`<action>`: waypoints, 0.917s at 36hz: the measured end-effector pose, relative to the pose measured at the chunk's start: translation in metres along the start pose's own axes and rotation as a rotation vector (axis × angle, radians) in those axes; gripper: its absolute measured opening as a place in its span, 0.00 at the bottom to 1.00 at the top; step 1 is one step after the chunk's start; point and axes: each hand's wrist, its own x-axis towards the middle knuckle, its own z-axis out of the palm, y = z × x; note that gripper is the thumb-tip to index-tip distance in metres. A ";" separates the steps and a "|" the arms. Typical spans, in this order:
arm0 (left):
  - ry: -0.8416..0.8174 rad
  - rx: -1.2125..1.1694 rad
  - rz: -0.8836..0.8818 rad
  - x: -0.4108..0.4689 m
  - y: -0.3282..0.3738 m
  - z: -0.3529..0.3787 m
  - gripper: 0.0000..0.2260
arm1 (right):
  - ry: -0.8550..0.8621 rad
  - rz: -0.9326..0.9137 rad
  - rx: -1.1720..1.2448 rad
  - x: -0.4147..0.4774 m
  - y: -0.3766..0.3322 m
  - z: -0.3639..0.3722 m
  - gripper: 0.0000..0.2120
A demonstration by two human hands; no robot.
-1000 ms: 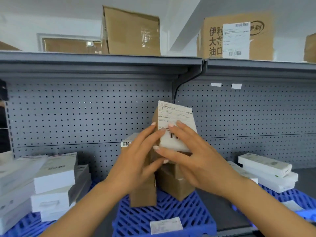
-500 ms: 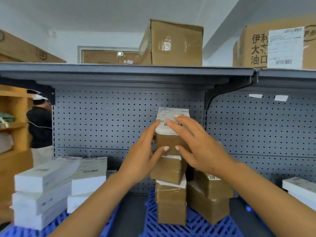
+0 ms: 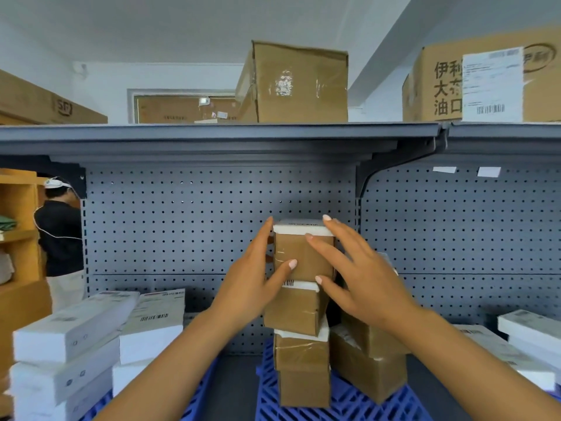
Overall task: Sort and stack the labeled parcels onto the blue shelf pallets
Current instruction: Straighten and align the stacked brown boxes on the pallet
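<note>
Grey perforated back panel (image 3: 188, 220) beneath a grey metal shelf (image 3: 212, 138), white ceiling (image 3: 151, 25) above, wooden shelving (image 3: 18, 226) at left edge.

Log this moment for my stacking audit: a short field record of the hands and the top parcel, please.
top parcel: brown box, white label on top, atop the brown stack
left hand: straight fingers on its left side, thumb on its front
right hand: spread fingers touching its front
stack base: blue pallet
</note>
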 end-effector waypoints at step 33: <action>-0.353 0.628 0.245 -0.294 -0.011 0.027 0.27 | -0.346 -0.109 0.497 -0.232 -0.107 0.001 0.26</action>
